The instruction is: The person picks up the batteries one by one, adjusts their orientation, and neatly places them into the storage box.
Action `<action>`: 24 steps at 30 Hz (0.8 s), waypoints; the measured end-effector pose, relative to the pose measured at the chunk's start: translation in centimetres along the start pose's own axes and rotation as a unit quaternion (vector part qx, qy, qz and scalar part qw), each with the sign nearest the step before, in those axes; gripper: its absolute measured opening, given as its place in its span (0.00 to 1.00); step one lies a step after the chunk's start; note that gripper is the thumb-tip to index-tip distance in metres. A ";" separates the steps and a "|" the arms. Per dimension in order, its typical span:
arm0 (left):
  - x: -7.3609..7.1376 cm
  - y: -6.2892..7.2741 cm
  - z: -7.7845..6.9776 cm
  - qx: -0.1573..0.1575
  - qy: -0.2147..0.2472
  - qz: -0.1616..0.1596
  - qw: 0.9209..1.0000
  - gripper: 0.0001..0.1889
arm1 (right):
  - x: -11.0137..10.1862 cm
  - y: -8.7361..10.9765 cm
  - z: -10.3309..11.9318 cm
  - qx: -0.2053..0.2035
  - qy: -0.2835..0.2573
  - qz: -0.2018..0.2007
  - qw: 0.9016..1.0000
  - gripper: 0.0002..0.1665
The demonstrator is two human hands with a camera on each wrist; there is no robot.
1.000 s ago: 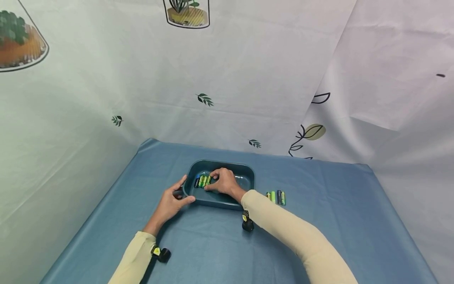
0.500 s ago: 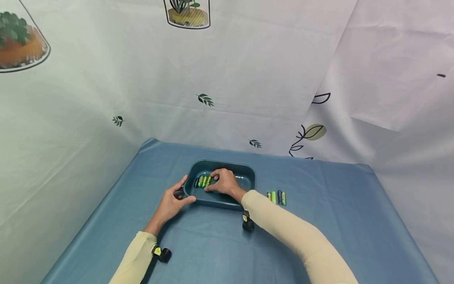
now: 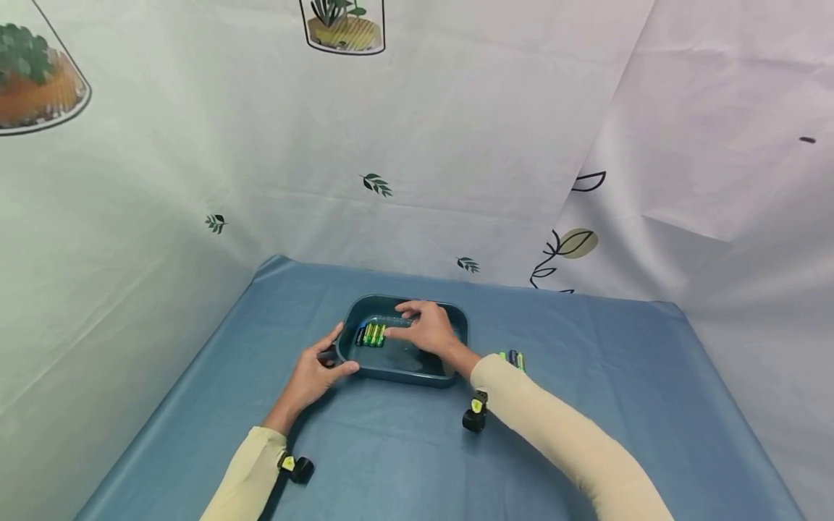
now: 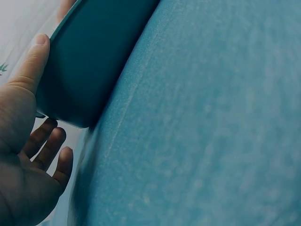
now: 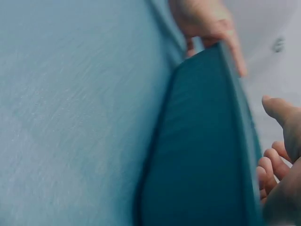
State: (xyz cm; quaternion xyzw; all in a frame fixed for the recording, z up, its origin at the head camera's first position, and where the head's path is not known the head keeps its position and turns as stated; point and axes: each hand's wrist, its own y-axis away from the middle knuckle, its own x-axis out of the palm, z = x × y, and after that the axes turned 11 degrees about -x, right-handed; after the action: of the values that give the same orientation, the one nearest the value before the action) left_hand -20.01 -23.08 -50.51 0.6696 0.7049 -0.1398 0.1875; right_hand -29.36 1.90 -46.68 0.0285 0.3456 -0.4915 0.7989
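Note:
The dark teal tray [image 3: 397, 377] stands on the table, a small handle [image 3: 328, 356] at its left end. My left hand [image 3: 311, 373] rests on that end, thumb straight against the near wall and index finger towards the far side; its other fingers lie loose below the rim in the left wrist view. Inside the tray, several green batteries [image 3: 374, 334] lie in a row with a dark blue battery [image 3: 360, 334] at the left. My right hand [image 3: 430, 329] hovers over the tray just right of the row, thumb and fingers apart, with nothing visible between them.
Right of the tray, several more batteries [image 3: 513, 358] lie on the blue tablecloth [image 3: 586, 362], partly hidden by the right sleeve [image 3: 547, 412]. A patterned white curtain [image 3: 417, 145] surrounds the table at the back and sides.
My right hand has let go of the rightmost green battery and moved right and slightly up, its fingers spreading. That battery now lies straighter in the row. The left hand and tray look unchanged.

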 end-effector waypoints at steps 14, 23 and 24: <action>-0.1 -0.8 1.7 0.011 -0.008 -0.006 1.000 0.46 | -7.5 5.9 -1.2 -0.039 0.038 -0.117 0.992 0.32; 0.0 -0.8 1.5 0.005 -0.005 -0.002 1.000 0.46 | -11.5 10.4 -3.1 -0.034 0.070 -0.164 0.983 0.32; 0.0 -0.7 1.5 0.003 -0.005 -0.003 1.000 0.46 | -11.8 10.8 -3.5 -0.037 0.072 -0.167 0.983 0.32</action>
State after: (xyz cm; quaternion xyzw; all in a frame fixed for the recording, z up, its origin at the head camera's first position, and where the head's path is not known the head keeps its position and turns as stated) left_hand -20.60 -23.77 -51.85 0.6675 0.7056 -0.1456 0.1883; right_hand -25.77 17.85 -45.67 -0.0243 0.4203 -0.6017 0.6788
